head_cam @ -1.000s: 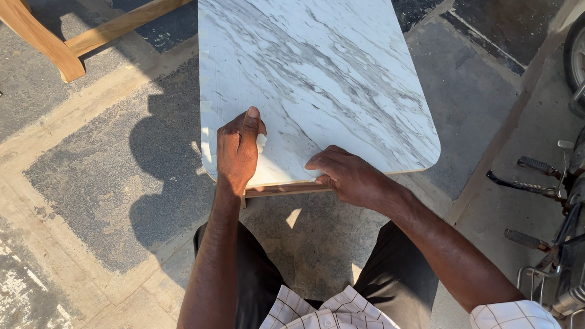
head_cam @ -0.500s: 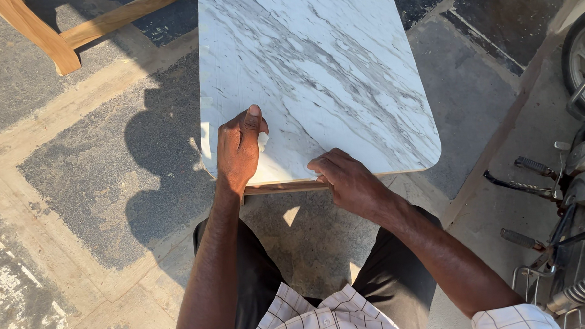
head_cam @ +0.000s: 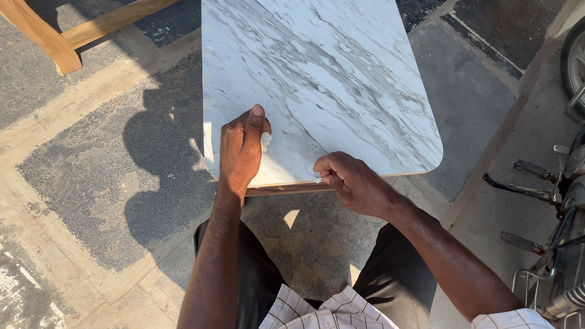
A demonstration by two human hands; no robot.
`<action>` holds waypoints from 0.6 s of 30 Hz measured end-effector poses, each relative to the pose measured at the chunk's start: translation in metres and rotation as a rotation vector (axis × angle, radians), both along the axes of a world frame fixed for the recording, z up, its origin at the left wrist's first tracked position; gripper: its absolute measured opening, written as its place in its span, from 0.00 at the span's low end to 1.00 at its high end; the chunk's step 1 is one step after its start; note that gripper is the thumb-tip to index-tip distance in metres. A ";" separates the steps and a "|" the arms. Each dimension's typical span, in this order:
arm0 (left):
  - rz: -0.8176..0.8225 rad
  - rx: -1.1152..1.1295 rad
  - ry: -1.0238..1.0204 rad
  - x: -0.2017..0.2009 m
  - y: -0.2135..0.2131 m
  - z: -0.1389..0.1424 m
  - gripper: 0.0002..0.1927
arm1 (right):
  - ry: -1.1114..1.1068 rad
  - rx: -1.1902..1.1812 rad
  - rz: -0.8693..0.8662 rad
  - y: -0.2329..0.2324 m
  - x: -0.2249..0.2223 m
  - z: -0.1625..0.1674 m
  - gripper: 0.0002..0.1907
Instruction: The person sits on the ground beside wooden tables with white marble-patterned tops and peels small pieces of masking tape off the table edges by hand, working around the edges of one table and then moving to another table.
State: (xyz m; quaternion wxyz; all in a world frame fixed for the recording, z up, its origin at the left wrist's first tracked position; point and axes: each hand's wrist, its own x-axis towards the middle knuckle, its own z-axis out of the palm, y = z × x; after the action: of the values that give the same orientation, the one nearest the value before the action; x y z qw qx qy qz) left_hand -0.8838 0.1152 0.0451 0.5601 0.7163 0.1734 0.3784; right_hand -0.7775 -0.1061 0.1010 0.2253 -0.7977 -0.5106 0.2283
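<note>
White marble-pattern laminate desk top with rounded corners (head_cam: 321, 71) fills the centre of the head view, running from the near edge by the person out to the far top of frame, set over a thin wooden underside edge (head_cam: 287, 188) that shows along its near side. Left hand (head_cam: 240, 150) lies palm down on the near left part of the desk top, fingers curled loosely together, thumb stretched out toward the far side, pressing on a small white scrap of peeling film (head_cam: 266, 140) just beside the thumb; hand partly closed, not clamped around anything. Right hand (head_cam: 349, 182) sits at the near edge of the desk top, right of the left hand and close to it but apart, fingers bunched into a tight pinch on the edge where a tiny white bit (head_cam: 317, 179) shows; too small to tell what that bit is. A strip of pale film (head_cam: 207, 138) hangs along the left edge of the desk top. Below, grey concrete floor (head_cam: 77, 193) with the person's shadow. Light wooden frame legs (head_cam: 43, 34) far left. Parked motorcycle (head_cam: 570, 192) at the right edge, well apart from the hands. Dark shorts (head_cam: 258, 284) and checked shirt (head_cam: 325, 317) near the bottom.
</note>
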 end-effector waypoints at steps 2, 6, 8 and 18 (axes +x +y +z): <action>-0.011 -0.018 0.026 0.000 0.000 0.002 0.36 | 0.029 0.128 0.047 -0.003 -0.001 0.003 0.19; -0.001 0.004 0.059 -0.001 0.001 0.002 0.35 | -0.328 0.392 0.219 -0.006 -0.007 -0.010 0.31; -0.010 0.001 0.037 -0.002 0.001 0.001 0.35 | -0.499 0.436 0.196 -0.011 -0.014 -0.031 0.23; -0.149 -0.025 -0.151 -0.008 0.001 0.008 0.35 | 0.960 0.206 -0.510 -0.008 -0.063 -0.131 0.16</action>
State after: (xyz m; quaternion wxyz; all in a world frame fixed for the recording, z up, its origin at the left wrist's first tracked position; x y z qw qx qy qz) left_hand -0.8921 0.1161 0.0533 0.6070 0.6896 0.0818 0.3864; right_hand -0.8402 -0.1142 -0.0302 0.5579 -0.6764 -0.1607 0.4533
